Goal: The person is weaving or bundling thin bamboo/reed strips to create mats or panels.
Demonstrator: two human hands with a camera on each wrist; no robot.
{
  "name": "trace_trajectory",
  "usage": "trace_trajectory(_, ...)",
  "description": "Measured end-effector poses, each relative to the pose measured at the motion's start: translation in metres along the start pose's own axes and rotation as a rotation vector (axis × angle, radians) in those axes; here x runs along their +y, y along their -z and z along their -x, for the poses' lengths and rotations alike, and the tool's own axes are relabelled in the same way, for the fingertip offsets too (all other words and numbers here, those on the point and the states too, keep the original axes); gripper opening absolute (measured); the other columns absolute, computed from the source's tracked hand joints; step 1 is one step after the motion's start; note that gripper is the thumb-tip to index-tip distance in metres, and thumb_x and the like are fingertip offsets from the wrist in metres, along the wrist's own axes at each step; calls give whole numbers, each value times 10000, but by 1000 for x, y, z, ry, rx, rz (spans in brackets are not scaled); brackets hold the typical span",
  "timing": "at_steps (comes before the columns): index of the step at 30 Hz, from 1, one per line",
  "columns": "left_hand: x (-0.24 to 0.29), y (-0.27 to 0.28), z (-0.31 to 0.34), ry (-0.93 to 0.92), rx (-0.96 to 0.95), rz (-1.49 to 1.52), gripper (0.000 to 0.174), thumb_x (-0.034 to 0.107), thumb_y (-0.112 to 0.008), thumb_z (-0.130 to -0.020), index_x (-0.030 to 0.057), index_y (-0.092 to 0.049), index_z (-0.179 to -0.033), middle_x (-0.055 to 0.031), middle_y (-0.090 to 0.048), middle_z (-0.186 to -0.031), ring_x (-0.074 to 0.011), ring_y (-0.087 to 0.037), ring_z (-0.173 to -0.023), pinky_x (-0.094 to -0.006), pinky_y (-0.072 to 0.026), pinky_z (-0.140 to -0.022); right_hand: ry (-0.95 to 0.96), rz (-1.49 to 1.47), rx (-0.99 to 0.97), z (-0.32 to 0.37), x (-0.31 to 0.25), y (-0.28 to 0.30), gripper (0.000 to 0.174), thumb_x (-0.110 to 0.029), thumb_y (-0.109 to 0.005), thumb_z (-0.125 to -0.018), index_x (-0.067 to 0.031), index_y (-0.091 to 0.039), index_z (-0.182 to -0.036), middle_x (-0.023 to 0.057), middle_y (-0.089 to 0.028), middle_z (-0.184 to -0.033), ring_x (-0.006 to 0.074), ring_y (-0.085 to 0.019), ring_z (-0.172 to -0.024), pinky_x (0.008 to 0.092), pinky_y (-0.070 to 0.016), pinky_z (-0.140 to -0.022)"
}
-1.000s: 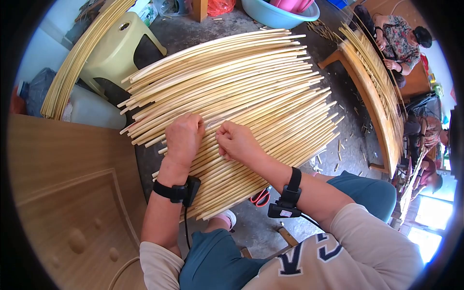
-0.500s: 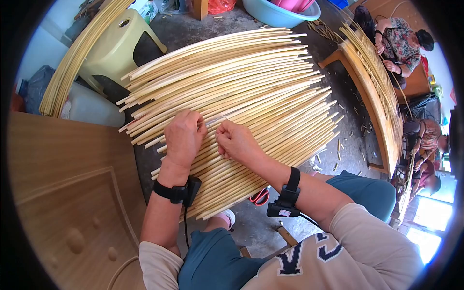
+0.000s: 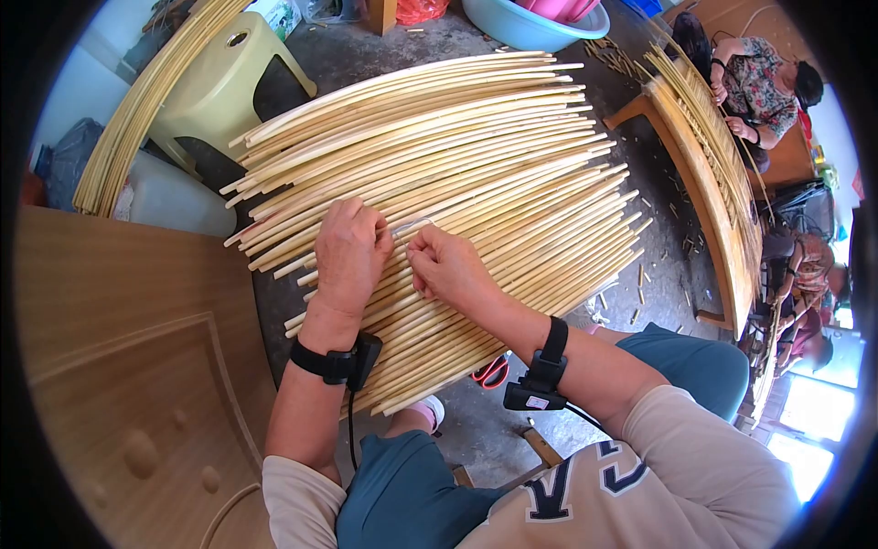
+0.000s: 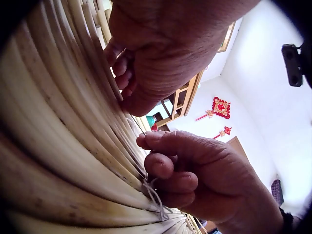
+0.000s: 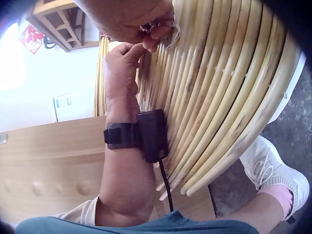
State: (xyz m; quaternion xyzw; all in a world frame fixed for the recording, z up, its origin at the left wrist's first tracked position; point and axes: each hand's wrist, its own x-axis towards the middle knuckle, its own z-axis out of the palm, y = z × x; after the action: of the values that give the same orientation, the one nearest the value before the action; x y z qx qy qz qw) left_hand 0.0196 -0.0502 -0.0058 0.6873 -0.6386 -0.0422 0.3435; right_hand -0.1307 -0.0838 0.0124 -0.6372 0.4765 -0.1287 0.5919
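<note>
A broad layer of pale peeled sticks lies side by side in front of me. My left hand is over the left-centre of the sticks, fingers curled in a pinch on a thin pale string. Close to its right, my right hand pinches the same string between thumb and forefinger, other fingers curled. In the left wrist view a short stretch of string runs between the two hands, and a loop lies on the sticks beside the right hand. The left fingertips are partly hidden.
Red-handled scissors lie below the sticks. A cream plastic stool and a stick bundle stand at upper left, a wooden panel at left. A blue basin is behind. People work at a wooden bench on the right.
My left hand has shifted slightly forward, away from my body, over the sticks. The right hand stays almost in place, and the sticks lie as before.
</note>
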Motion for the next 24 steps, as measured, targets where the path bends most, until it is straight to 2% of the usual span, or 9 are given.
trace_trajectory(16, -1, -1, 2, 16, -38, 47, 117, 20, -648, -652, 40, -538, -687, -107, -514, -741, -302, -508, -775, -389, -442, -675, -9, 16, -6, 2, 1, -1, 123, -114, -523, -886, 5, -540, -859, 49, -566, -564, 92, -545, -474, 230, -435, -438)
trace_trajectory(24, -2, -2, 2, 15, -21, 53, 133, 3, -663, -645, 36, -559, -721, -98, -530, -731, -294, -519, -751, -382, -434, -647, 2, 21, 2, 1, 3, -2, 132, -125, -523, -888, 2, -540, -856, 46, -567, -558, 92, -542, -464, 230, -435, -435)
